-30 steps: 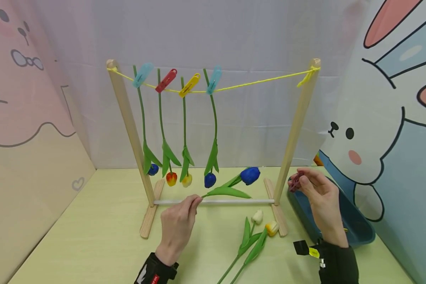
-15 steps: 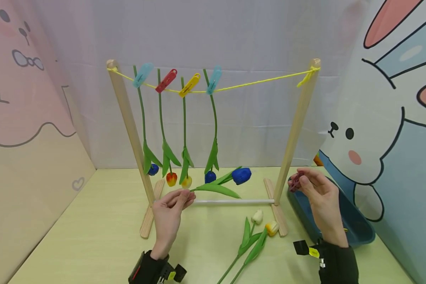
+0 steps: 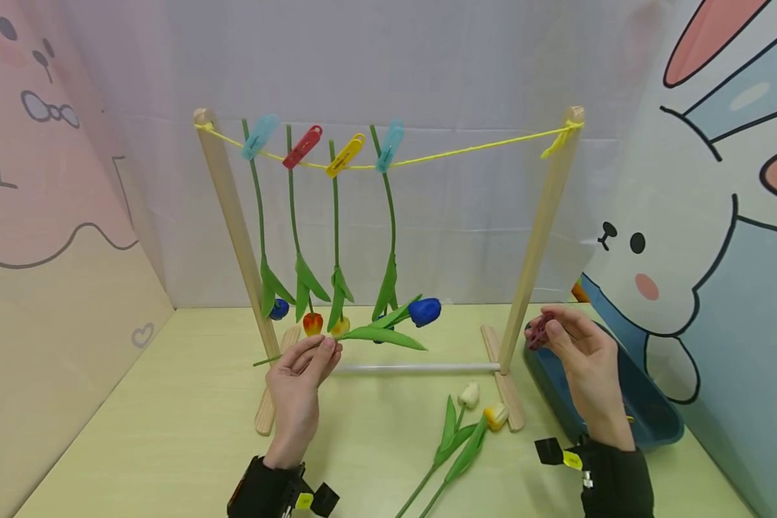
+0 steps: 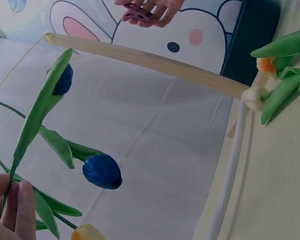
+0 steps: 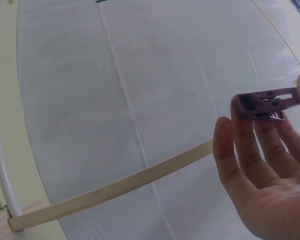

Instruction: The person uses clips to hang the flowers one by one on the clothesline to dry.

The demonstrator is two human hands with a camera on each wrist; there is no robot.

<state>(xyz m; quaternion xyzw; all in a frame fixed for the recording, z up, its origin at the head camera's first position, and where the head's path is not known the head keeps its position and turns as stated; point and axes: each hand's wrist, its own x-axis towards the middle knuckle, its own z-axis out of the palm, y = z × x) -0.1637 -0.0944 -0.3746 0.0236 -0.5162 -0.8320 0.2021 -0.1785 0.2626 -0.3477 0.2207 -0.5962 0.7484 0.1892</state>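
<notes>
My left hand (image 3: pixel 300 396) pinches the green stem of an artificial tulip (image 3: pixel 425 311) with a blue head. The flower lies nearly level, head to the right, in front of the hanging tulips; its stem end sticks out left of the hand. My right hand (image 3: pixel 585 370) holds a dark purple clothespin (image 5: pixel 265 103) between thumb and fingers, above the blue bin. On the yellow string (image 3: pixel 473 150), several tulips hang head down from a red clothespin (image 3: pixel 303 147), a yellow clothespin (image 3: pixel 346 155) and two light blue ones. The held tulip overlaps the rightmost hanging blue head.
A wooden frame with a right post (image 3: pixel 540 237) and a white bottom rod (image 3: pixel 427 367) stands on the table. A white tulip (image 3: pixel 469 395) and a yellow-white tulip (image 3: pixel 496 416) lie in front of it. The dark blue bin (image 3: pixel 660 424) stands at the right.
My left hand has moved left and slightly up and turned, carrying the blue tulip; its stem end now shows left of the hand. The right hand stays where it was with the clothespin.
</notes>
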